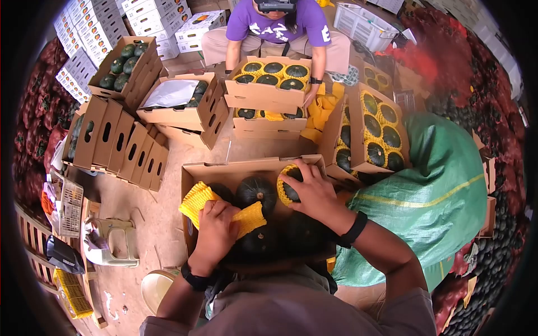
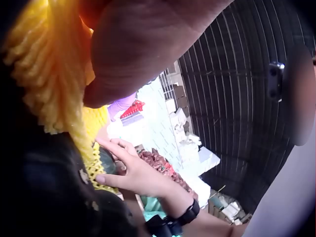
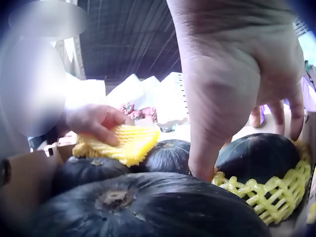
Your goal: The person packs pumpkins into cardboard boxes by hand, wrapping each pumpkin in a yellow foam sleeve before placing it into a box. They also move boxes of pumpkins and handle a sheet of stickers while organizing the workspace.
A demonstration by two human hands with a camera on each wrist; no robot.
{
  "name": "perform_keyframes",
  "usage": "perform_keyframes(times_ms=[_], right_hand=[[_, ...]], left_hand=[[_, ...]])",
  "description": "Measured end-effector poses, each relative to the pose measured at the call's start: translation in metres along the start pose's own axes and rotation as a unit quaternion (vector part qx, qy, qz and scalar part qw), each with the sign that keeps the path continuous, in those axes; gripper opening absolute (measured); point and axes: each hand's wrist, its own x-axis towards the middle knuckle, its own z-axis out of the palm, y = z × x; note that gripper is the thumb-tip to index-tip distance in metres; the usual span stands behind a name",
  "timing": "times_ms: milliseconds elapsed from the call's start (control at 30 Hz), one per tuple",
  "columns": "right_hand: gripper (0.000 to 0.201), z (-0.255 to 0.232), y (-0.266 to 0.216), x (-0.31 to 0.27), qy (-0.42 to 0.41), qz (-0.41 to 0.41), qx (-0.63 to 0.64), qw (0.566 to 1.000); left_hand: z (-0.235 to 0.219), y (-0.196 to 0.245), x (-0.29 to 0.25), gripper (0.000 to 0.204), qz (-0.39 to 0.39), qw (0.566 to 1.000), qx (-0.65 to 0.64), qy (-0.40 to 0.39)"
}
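Note:
A cardboard box (image 1: 246,167) in front of me holds several dark green pumpkins (image 1: 256,194). My left hand (image 1: 217,225) pinches a bunch of yellow foam net sleeves (image 1: 196,203) above the pumpkins at the box's left side. In the far right corner, my right hand (image 1: 315,189) grips a pumpkin (image 3: 259,157) from above, thumb on one side and fingers on the other. A yellow foam net (image 3: 276,197) wraps the lower part of that pumpkin. The others near it in the right wrist view are bare, such as the large pumpkin (image 3: 148,207) in front.
Across from me a person in a purple shirt (image 1: 308,25) has both hands at a stacked box (image 1: 266,95) of netted pumpkins. Another netted box (image 1: 378,131) and a green sack (image 1: 431,196) stand to the right. Open boxes (image 1: 120,140) and a plastic stool (image 1: 112,241) are left.

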Motion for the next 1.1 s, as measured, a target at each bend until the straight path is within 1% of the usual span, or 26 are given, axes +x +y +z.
perform_keyframes(times_ms=[67,133,167,200,233,267,300,367,433,467,500,567,600,633,667,700,733,767,833,867,933,967,1000,1033,1067,1100], right_hand=[[0.053,-0.001,-0.001,-0.004,0.043,-0.024,-0.002,0.999],[0.042,-0.013,-0.007,-0.002,0.132,0.001,0.259,0.957],[0.037,-0.021,-0.014,-0.002,0.170,0.015,0.384,0.907],[0.034,-0.031,-0.035,-0.011,0.100,0.044,0.605,0.789],[0.037,-0.029,-0.051,-0.021,-0.008,0.019,0.715,0.698],[0.035,-0.014,-0.059,-0.032,-0.048,0.010,0.626,0.778],[0.031,-0.017,-0.073,-0.042,0.024,0.005,0.567,0.823],[0.026,-0.028,-0.070,-0.050,-0.100,0.005,0.684,0.723],[0.025,-0.042,-0.066,-0.053,-0.219,-0.028,0.538,0.813],[0.023,-0.039,-0.072,-0.050,-0.133,-0.084,0.445,0.881],[0.022,-0.032,-0.076,-0.047,-0.066,-0.054,0.522,0.849],[0.022,-0.020,-0.080,-0.039,0.071,0.000,0.649,0.757],[0.030,-0.016,-0.084,-0.036,0.208,0.036,0.626,0.751],[0.038,-0.019,-0.089,-0.034,0.282,0.076,0.642,0.709],[0.039,-0.010,-0.088,-0.038,0.258,0.008,0.691,0.675],[0.040,-0.001,-0.086,-0.042,0.230,-0.061,0.734,0.636],[0.035,-0.006,-0.089,-0.041,0.228,-0.055,0.740,0.630],[0.025,0.010,-0.078,-0.041,0.271,-0.066,0.544,0.792],[0.018,0.023,-0.059,-0.036,0.314,0.055,0.642,0.697],[0.015,0.021,-0.051,-0.026,0.304,0.115,0.706,0.629],[0.025,0.018,-0.041,-0.045,0.047,0.055,0.907,0.414],[0.030,0.010,-0.041,-0.052,-0.084,0.021,0.957,0.278],[0.048,-0.003,-0.047,-0.060,-0.090,0.042,0.952,0.291],[0.051,-0.006,-0.047,-0.061,-0.078,0.005,0.939,0.334],[0.053,-0.007,-0.049,-0.064,-0.065,-0.030,0.924,0.375],[0.056,-0.007,-0.050,-0.066,-0.051,-0.064,0.906,0.416]], left_hand=[[-0.006,-0.001,-0.003,0.035,-0.004,0.999,-0.041,0.003],[-0.021,0.007,-0.001,0.026,-0.019,0.996,-0.083,0.025],[-0.026,0.017,-0.001,0.023,-0.027,0.991,-0.131,0.016],[-0.031,0.031,0.001,0.021,-0.034,0.983,-0.179,0.008],[-0.032,0.039,0.002,0.020,-0.039,0.974,-0.224,0.001],[-0.030,0.039,0.005,0.023,-0.002,0.970,-0.242,-0.009],[-0.033,0.037,0.006,0.028,-0.001,0.978,-0.209,-0.023],[-0.041,0.029,0.009,0.038,-0.002,0.986,-0.161,-0.044],[-0.040,0.029,0.017,0.042,0.085,0.975,-0.179,-0.102],[-0.040,0.030,0.019,0.044,0.127,0.965,-0.188,-0.133],[-0.035,0.039,0.019,0.045,0.158,0.958,-0.215,-0.107],[-0.022,0.058,0.024,0.055,0.076,0.975,-0.143,0.155],[-0.030,0.072,0.026,0.082,0.058,0.982,-0.054,0.173],[-0.022,0.075,0.021,0.099,0.051,0.981,-0.133,0.134],[-0.014,0.076,0.019,0.101,0.049,0.966,-0.245,0.062],[-0.009,0.079,0.018,0.103,0.046,0.935,-0.352,-0.010],[-0.015,0.085,0.021,0.081,0.040,0.929,-0.366,0.034],[-0.002,0.058,0.021,0.044,-0.037,0.842,-0.538,0.004],[0.006,0.045,0.008,0.018,-0.094,0.587,-0.803,-0.052],[0.005,0.043,0.002,0.018,-0.055,0.689,-0.719,-0.073],[0.001,0.037,0.000,0.017,-0.187,0.652,-0.710,-0.190],[0.004,0.036,0.001,0.020,-0.195,0.621,-0.746,-0.139],[0.009,0.035,0.004,0.023,-0.200,0.587,-0.779,-0.090],[0.013,0.037,0.007,0.026,-0.204,0.550,-0.809,-0.041],[-0.002,0.057,0.018,0.034,-0.104,0.637,-0.763,0.033],[-0.013,0.061,0.020,0.032,-0.003,0.790,-0.608,0.080]])
